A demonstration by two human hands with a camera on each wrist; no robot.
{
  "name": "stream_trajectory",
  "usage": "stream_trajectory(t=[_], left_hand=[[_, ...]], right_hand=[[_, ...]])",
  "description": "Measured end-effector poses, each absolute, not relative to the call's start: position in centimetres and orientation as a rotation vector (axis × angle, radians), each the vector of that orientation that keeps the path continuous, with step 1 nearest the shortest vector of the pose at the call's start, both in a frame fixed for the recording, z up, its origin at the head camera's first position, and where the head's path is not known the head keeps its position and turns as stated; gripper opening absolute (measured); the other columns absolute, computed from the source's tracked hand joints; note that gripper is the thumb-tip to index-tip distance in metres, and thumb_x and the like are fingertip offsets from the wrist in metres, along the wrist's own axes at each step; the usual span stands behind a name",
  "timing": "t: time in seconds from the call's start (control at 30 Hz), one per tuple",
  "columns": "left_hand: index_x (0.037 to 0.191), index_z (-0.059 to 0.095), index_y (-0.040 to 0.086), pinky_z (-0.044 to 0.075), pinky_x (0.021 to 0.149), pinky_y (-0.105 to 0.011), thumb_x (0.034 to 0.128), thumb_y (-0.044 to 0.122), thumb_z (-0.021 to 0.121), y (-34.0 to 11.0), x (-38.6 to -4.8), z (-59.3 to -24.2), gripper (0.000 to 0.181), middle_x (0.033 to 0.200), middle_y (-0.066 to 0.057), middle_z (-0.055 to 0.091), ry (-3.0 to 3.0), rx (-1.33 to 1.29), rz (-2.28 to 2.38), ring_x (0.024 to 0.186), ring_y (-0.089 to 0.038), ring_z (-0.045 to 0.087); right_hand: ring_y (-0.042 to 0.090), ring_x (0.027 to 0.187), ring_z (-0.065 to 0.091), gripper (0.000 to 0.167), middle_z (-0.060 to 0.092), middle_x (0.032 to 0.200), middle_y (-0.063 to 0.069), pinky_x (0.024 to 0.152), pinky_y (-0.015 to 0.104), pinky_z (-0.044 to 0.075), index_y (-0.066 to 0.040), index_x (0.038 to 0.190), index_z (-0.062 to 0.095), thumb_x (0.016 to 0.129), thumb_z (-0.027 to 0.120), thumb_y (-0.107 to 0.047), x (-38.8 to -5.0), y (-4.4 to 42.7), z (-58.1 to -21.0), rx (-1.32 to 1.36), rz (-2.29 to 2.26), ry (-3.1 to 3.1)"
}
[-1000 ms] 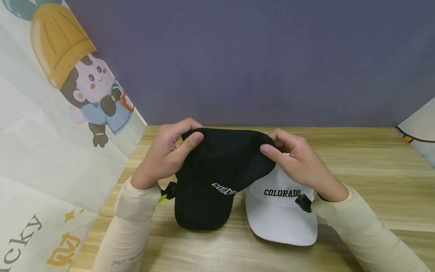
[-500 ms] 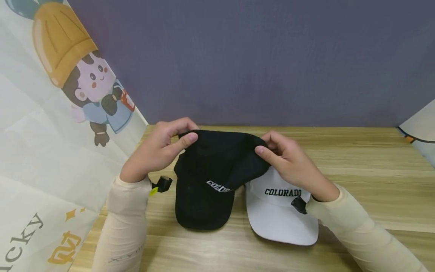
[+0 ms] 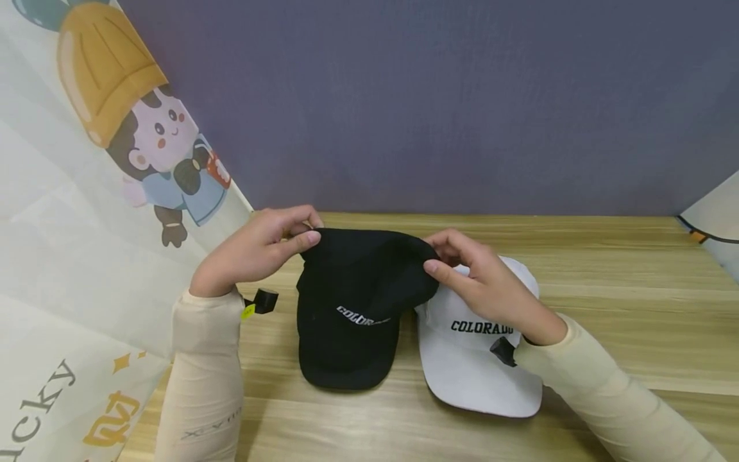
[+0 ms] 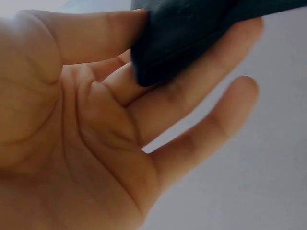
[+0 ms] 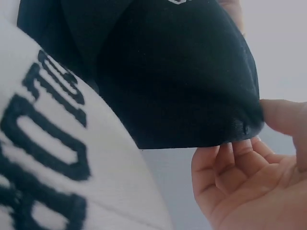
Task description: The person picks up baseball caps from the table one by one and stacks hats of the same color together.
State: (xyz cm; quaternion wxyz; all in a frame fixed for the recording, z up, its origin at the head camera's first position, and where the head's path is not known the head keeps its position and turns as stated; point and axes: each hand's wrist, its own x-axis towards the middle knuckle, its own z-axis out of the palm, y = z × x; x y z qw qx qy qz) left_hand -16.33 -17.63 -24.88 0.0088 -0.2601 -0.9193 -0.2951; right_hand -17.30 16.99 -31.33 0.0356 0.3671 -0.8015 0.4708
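Note:
A black baseball cap [image 3: 352, 282] with white lettering faces me, its brim toward the front of the table. My left hand [image 3: 260, 247] pinches the upper left corner of its crown between thumb and fingers. At the crown's right side, my right hand [image 3: 479, 276] pinches the fabric, thumb in front. In the left wrist view, dark cloth [image 4: 182, 43] lies between the left thumb and fingers, with the little finger extended apart. Partly behind the right hand sits a white cap [image 3: 479, 372] reading COLORADO, its brim also toward me. The right wrist view shows the black cap [image 5: 182, 81] beside it.
A wood-grain table [image 3: 623, 308] carries both caps. Behind it rises a grey-blue panel [image 3: 439, 109]. On the left stands a pale sheet [image 3: 52, 256] printed with a cartoon figure. Another pale printed sheet [image 3: 716, 212] edges in at the right.
Both hands have shifted left and slightly lower, drawing the black cap's crown with them. More of the white cap's crown shows. The white cap has stayed in place.

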Motion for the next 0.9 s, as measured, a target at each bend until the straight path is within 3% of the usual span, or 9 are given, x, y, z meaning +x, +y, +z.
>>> stream_trajectory(t=[0.23, 0.4, 0.53, 0.9], left_hand=[[0.104, 0.065, 0.013, 0.045, 0.075, -0.035, 0.1047, 0.014, 0.059, -19.0, -17.2, -25.2, 0.006, 0.090, -0.001, 0.070, -2.977, -0.768, -0.927, 0.079, -0.017, 0.056], [0.102, 0.071, 0.014, 0.051, 0.088, -0.039, 0.1024, 0.013, 0.062, -19.9, -18.1, -26.1, 0.009, 0.101, -0.001, 0.071, -3.000, -0.731, -0.915, 0.097, -0.018, 0.066], [0.105, 0.074, 0.015, 0.053, 0.091, -0.043, 0.1006, 0.014, 0.066, -20.4, -18.8, -26.7, 0.009, 0.105, -0.002, 0.071, -3.023, -0.695, -0.885, 0.104, -0.020, 0.068], [0.100, 0.076, 0.016, 0.051, 0.081, -0.037, 0.0970, 0.014, 0.071, -21.3, -20.2, -28.2, 0.006, 0.093, -0.001, 0.074, -3.072, -0.609, -0.891, 0.085, -0.018, 0.064]], right_hand=[[0.009, 0.103, 0.062, 0.039, 0.068, 0.115, -0.002, 0.094, 0.032, 0.050, -0.014, 0.136, 0.057, 0.099, 0.068, -0.011, -17.2, 16.9, -31.4, 1.154, 1.408, -2.524], [0.012, 0.108, 0.062, 0.042, 0.067, 0.123, 0.000, 0.096, 0.037, 0.051, -0.012, 0.137, 0.056, 0.097, 0.070, -0.008, -17.3, 16.6, -31.8, 1.168, 1.355, -2.511], [0.017, 0.110, 0.064, 0.043, 0.067, 0.125, 0.004, 0.097, 0.039, 0.052, -0.009, 0.137, 0.054, 0.097, 0.070, -0.007, -17.5, 16.4, -32.2, 1.159, 1.296, -2.516], [0.025, 0.122, 0.063, 0.049, 0.065, 0.135, 0.007, 0.103, 0.048, 0.050, -0.006, 0.143, 0.052, 0.097, 0.070, -0.011, -17.8, 16.3, -32.5, 1.166, 1.154, -2.607]])
